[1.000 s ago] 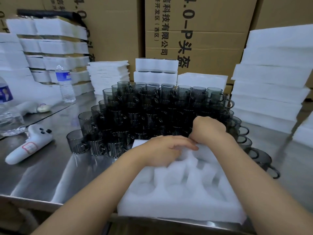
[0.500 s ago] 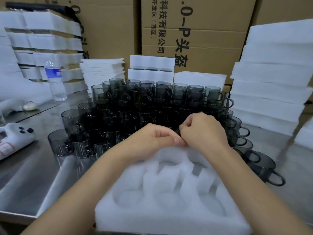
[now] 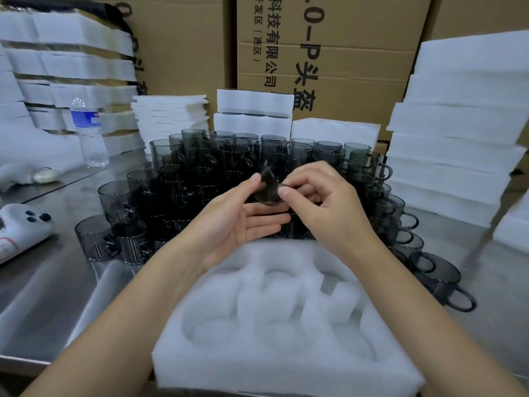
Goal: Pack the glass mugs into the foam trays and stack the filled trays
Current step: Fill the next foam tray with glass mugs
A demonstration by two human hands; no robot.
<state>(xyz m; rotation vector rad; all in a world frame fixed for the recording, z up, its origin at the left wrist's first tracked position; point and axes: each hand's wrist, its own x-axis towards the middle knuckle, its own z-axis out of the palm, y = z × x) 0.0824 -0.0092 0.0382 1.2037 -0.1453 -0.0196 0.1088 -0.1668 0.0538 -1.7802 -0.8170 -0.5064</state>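
Above foam tray [image 3: 286,368], mug [image 3: 267,189] between fingers [image 3: 288,192]

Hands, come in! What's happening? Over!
Left hand and right hand hold one glass mug up, before the mug pile. Foam tray pockets empty. Nothing blocking them.

The mugs [image 3: 120,199] were smoky grey glass, see-through and nearly black where they crowded, with fine vertical ribs round the bases. The scrap [image 3: 267,190] was the same dark, translucent grey. The tray [image 3: 257,376] was plain white foam, as were the foam stacks [image 3: 458,138]. The boxes [image 3: 357,53] were brown card printed with black characters. The bottle [image 3: 88,130] was clear with a blue label. The tabletop [image 3: 51,296] was dull silver steel, streaked with pale reflections. The device [image 3: 23,230] was white — black buttons, a red-outlined label.
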